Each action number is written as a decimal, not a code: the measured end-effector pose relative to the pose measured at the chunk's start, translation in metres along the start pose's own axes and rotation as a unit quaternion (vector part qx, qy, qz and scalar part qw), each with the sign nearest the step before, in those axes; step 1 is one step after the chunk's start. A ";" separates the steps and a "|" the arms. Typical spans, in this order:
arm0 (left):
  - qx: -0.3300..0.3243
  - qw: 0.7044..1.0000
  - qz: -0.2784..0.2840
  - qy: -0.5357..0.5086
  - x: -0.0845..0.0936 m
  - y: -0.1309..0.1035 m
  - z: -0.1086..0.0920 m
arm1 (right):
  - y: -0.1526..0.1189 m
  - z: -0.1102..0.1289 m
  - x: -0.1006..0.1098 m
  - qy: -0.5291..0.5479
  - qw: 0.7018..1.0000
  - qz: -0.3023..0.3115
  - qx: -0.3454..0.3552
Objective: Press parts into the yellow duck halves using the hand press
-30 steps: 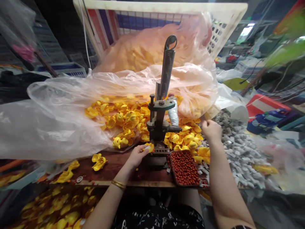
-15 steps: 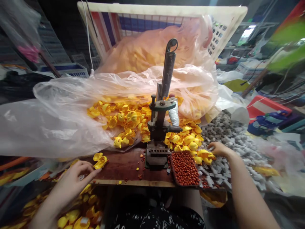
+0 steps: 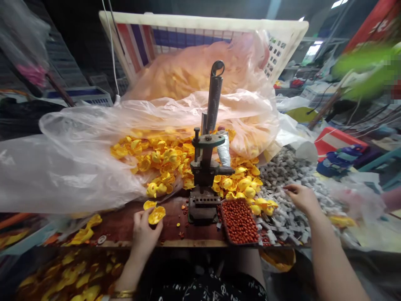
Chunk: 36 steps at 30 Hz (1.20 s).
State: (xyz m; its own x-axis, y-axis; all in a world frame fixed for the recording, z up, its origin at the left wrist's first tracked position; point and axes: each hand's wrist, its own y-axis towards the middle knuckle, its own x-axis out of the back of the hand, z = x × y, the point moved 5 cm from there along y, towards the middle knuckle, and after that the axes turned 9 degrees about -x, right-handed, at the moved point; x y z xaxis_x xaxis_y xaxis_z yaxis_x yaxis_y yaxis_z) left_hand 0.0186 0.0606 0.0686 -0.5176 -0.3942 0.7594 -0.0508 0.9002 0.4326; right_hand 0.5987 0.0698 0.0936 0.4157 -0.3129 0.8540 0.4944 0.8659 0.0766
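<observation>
My left hand (image 3: 145,228) holds an opened yellow plastic shell (image 3: 156,215) between thumb and fingers, over the front left of the wooden table. On the right, my right hand (image 3: 301,198) is over a heap of small grey-white pieces (image 3: 286,169), its thumb and fingertips drawn together; whether anything is between them is too small to tell. A hand press (image 3: 205,167) with a spring and a wrapped lever stands between the hands. Beside its base is a tray of small red-brown beads (image 3: 239,220). Many yellow shells (image 3: 171,156) lie behind the press.
A clear plastic bag (image 3: 78,154) spreads across the left and back. Behind it rises a white crate (image 3: 203,23). Loose yellow pieces (image 3: 84,232) and a small round disc (image 3: 102,239) lie at the table's left front. A blue object (image 3: 340,159) is at right.
My left hand has moved right and taken hold of the yellow shell. My right hand has shifted away from the yellow shells, further over the grey pieces. The view has turned slightly.
</observation>
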 end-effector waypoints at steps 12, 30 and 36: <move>-0.129 0.925 0.215 -0.287 -0.059 -0.007 -0.132 | -0.122 0.202 -0.103 0.469 0.847 0.250 0.028; -0.136 0.950 0.107 -0.258 -0.034 0.001 -0.093 | -0.174 0.260 -0.131 0.291 0.884 0.155 0.332; -0.136 0.947 0.098 -0.275 -0.037 0.000 -0.092 | -0.188 0.267 -0.133 0.332 0.868 0.129 0.347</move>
State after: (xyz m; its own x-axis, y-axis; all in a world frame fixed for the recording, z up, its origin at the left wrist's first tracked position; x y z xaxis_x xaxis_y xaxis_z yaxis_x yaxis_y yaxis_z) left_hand 0.1165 0.0582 0.0850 -0.8647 -0.0003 0.5023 0.2754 0.8360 0.4746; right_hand 0.2462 0.0533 0.1031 0.9062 -0.0301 0.4217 -0.1635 0.8949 0.4153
